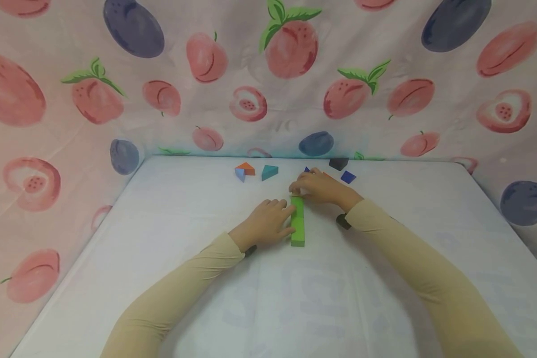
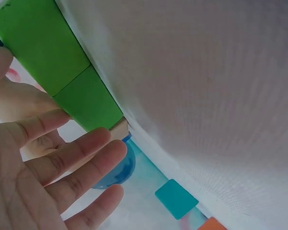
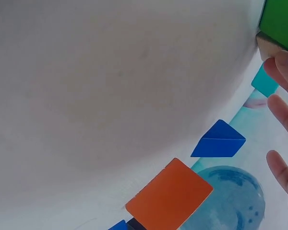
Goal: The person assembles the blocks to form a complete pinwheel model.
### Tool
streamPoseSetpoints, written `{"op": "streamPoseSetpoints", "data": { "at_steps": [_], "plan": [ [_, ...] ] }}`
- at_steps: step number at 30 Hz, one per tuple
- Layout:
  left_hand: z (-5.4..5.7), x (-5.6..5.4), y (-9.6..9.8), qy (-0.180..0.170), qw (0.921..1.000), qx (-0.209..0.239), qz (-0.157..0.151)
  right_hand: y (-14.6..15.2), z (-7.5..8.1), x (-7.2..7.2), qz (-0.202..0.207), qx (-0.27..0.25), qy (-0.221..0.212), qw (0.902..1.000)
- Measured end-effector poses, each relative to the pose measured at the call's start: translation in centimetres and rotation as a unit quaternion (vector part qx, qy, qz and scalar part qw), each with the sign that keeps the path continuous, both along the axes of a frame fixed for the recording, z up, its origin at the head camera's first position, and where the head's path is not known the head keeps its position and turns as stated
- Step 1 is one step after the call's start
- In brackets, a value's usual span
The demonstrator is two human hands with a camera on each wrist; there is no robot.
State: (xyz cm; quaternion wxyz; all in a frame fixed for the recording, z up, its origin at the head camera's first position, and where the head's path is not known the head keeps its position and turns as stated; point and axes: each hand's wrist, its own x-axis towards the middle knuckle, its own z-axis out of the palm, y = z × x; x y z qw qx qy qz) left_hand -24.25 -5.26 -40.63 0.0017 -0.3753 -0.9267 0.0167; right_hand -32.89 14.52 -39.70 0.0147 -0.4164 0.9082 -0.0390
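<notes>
Two bright green blocks (image 1: pixel 297 221) lie end to end in one row, pointing away from me. My left hand (image 1: pixel 268 221) is at the row's left side, thumb by the nearer block and the other fingers spread and fairly straight in the left wrist view. A small beige block (image 2: pixel 119 128) sits against the far end of the row. My right hand (image 1: pixel 319 186) reaches over from the right and pinches this beige block with thumb and forefinger, while its other fingers stand apart.
At the back left of the white table (image 1: pixel 197 288) lie an orange block (image 1: pixel 247 168), a light blue one (image 1: pixel 240 174) and a teal one (image 1: pixel 270 172). Past my right hand are a black block (image 1: pixel 338 163), a blue block (image 1: pixel 348 177) and another orange block (image 3: pixel 170 194). A fruit-patterned cloth (image 1: pixel 170 134) hangs behind.
</notes>
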Motion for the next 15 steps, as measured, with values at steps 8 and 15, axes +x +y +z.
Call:
{"op": "streamPoseSetpoints", "data": {
  "at_steps": [8, 15],
  "plan": [
    [-0.07, -0.02, -0.03, -0.005, 1.0000, 0.003, 0.001, 0.09, -0.15, 0.00, -0.001, 0.005, 0.011, 0.9999],
    [-0.17, -0.09, 0.01, -0.004, 1.0000, -0.001, 0.002, 0.16, -0.17, -0.34, 0.035, 0.048, 0.088, 0.9944]
  ]
}}
